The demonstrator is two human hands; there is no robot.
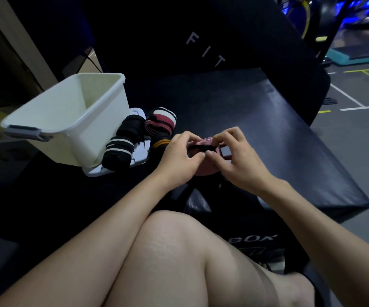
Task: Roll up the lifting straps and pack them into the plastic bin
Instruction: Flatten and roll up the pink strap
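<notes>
A pink and black lifting strap [208,167] is held over the black mat, partly rolled. My left hand [180,157] pinches its left side and my right hand [237,156] pinches its top and right side; the fingers hide most of it. The white plastic bin [104,129] stands tilted at the left with nothing visible inside. Against its right wall lie rolled straps: a black one with white stripes [118,151], a black one [130,128], a red, white and black one [160,120], and a black one with orange stripes [160,144].
The white bin lid [139,155] lies under the rolled straps. A black padded mat [267,120] spreads ahead, its edge dropping to the gym floor [356,134] on the right. A dark upright pad [201,41] stands behind. My bare knee [179,251] fills the foreground.
</notes>
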